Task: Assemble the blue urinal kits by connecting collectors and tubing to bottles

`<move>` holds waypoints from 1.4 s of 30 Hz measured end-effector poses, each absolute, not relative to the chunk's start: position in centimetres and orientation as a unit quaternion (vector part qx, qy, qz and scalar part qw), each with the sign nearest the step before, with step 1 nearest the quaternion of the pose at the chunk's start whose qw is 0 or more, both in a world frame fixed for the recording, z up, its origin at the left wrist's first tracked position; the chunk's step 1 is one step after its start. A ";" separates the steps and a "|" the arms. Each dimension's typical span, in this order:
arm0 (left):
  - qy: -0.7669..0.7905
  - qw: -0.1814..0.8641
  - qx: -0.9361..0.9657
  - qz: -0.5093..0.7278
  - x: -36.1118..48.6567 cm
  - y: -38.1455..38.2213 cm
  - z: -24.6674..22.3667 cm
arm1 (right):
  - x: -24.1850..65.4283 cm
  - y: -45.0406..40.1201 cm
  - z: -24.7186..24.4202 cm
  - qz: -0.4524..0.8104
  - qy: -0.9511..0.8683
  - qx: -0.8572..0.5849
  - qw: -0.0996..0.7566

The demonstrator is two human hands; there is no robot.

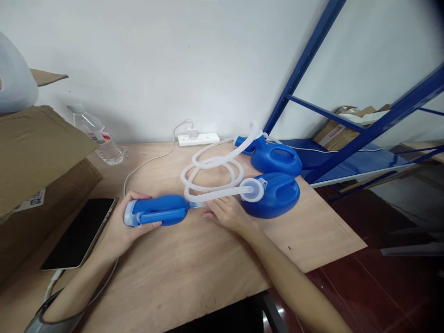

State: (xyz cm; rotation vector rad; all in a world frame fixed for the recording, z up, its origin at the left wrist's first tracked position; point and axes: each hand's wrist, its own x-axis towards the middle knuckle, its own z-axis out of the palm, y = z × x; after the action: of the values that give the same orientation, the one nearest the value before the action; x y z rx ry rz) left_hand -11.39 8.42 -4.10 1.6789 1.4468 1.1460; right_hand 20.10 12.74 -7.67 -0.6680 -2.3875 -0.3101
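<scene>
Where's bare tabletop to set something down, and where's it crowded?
Widest patch: table between left forearm, right forearm and front edge. Smaller: right corner, bordered by right forearm and front blue jug. Crowded: back middle, hose coils and jugs; left, cardboard box and phone.

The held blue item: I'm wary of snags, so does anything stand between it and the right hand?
Nothing visible blocks the way: only a clear strip runs from the blue item toward the right hand. The hose passes just beyond; whether it touches, I can't tell.
</scene>
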 end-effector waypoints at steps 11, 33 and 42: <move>0.475 0.279 0.708 0.443 -10.7 8.4 -4.0 | 19.5 12.2 -6.9 0.103 -0.857 -0.389 0.321; 0.499 0.279 0.692 0.442 -9.9 8.3 -3.5 | 22.1 10.0 -5.2 -0.122 -0.906 -0.334 0.230; 0.489 0.280 0.701 0.436 -10.2 8.3 -4.3 | 22.3 10.0 -4.5 -0.133 -0.912 -0.362 0.142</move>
State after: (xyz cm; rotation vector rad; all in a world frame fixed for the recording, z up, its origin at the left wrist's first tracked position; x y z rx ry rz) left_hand -10.22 8.30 -4.33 1.8798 1.3116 1.1691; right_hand 22.28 9.98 -4.45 -1.0439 -2.6318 -0.3853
